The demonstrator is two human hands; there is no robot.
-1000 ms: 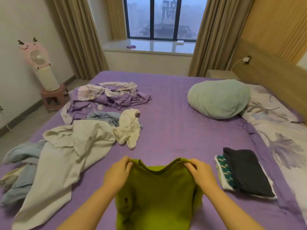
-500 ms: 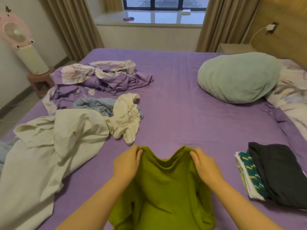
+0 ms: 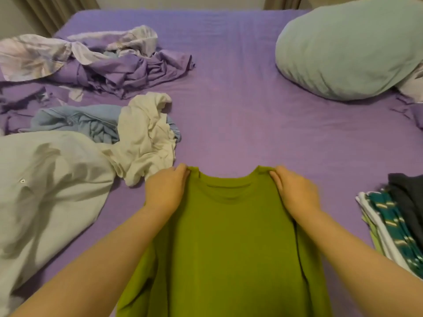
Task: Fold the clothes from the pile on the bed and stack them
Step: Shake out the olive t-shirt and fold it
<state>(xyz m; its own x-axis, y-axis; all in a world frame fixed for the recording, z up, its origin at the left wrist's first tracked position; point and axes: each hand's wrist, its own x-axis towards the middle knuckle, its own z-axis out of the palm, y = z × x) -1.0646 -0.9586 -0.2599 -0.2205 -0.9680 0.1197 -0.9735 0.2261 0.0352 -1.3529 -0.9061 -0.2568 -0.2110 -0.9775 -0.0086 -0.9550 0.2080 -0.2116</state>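
Note:
An olive-green T-shirt (image 3: 229, 243) lies stretched toward me on the purple bed (image 3: 251, 115), neckline facing away. My left hand (image 3: 166, 191) grips its left shoulder and my right hand (image 3: 295, 193) grips its right shoulder, fingers curled into the fabric. To the left sits the unfolded pile: a pale grey-green garment (image 3: 45, 193), a cream garment (image 3: 146, 138) and a light blue one (image 3: 77, 121). At the right edge stands a stack of folded clothes (image 3: 398, 216), dark grey on top, teal-patterned and white below.
A crumpled purple and floral sheet (image 3: 96, 62) lies at the far left. A pale green pillow (image 3: 348, 46) rests at the far right. Curtains hang beyond the bed's far corners.
The camera has tilted down and moved closer. Both hands have pulled the green shirt's shoulders apart, so the sagging collar is now stretched flat.

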